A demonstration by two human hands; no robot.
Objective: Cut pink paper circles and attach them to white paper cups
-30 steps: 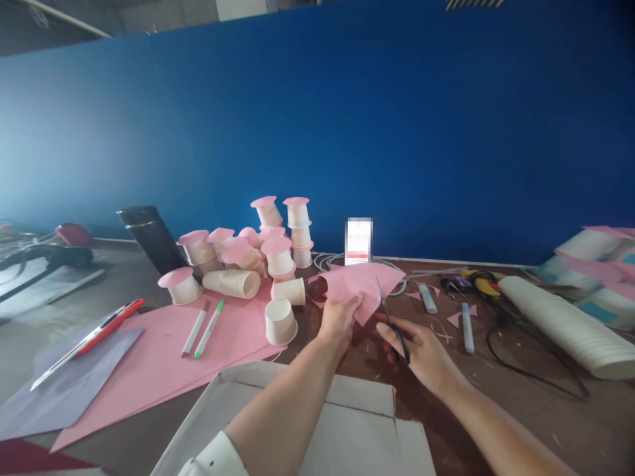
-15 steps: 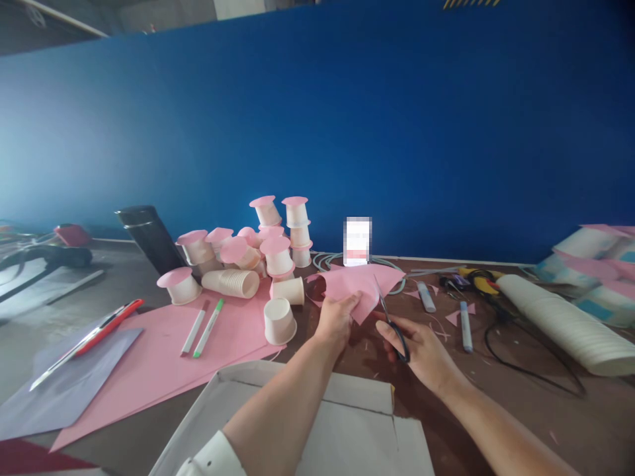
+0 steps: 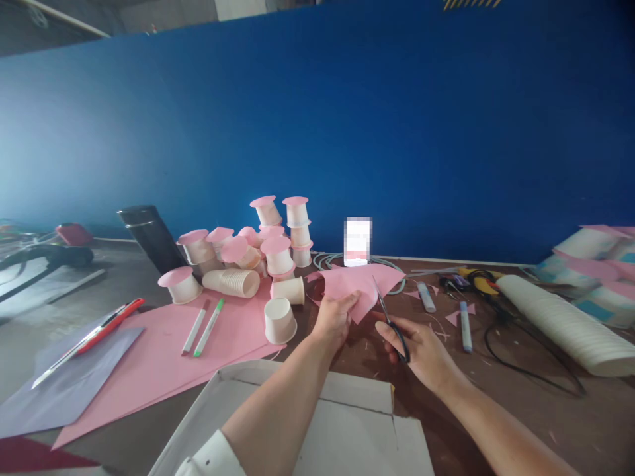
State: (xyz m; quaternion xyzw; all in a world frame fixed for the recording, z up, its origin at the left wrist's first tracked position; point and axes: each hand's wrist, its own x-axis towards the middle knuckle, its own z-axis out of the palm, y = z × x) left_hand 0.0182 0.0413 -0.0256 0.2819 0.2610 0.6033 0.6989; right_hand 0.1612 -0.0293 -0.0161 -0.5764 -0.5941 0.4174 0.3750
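Observation:
My left hand (image 3: 335, 318) pinches the near edge of a loose pink paper piece (image 3: 360, 285) and holds it just above the brown table. My right hand (image 3: 421, 350) grips black-handled scissors (image 3: 391, 320), whose blades point up into the right side of that paper. Left of the hands lies a large pink sheet (image 3: 163, 360) with two pens (image 3: 202, 327) on it and an upturned white paper cup (image 3: 279, 320). Behind stands a heap of white cups capped with pink discs (image 3: 258, 244).
An open white cardboard box (image 3: 347, 423) lies right under my forearms. A red-handled cutter (image 3: 86, 340) rests on grey paper at the left. Markers (image 3: 464, 325), black cables (image 3: 501, 324), a long sleeve of stacked cups (image 3: 565, 324) and a black flask (image 3: 151, 238) ring the work spot.
Almost nothing differs. The scissors have edged slightly left and deeper into the pink paper, and the left hand has shifted with it by a few pixels.

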